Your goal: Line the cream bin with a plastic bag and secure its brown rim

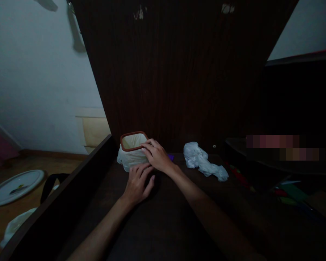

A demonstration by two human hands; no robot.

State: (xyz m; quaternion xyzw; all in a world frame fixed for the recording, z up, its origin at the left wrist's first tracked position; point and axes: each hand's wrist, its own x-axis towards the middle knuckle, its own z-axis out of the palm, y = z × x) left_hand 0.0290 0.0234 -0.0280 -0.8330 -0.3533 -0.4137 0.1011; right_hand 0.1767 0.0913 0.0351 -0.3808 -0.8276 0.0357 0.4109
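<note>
A small bin with a brown rectangular rim (132, 149) stands at the far end of the dark wooden surface. It is lined with a pale plastic bag (129, 159) whose edge is folded down over the outside. My right hand (157, 156) has its fingers over the rim's right corner, apparently gripping it; the fingertips are partly hidden. In front of the bag is my left hand (138, 183), open, with loosely curved fingers close to the bag's lower side and the thumb apart. Whether those fingertips touch the bag, I cannot tell.
A crumpled white plastic bag (202, 161) lies to the right, and a purple thing (171, 157) shows behind my right wrist. A dark panel (165, 72) rises at the back. A raised board (59, 195) borders the left side. Beyond it, a white round lid-like object (16, 186) rests on the floor.
</note>
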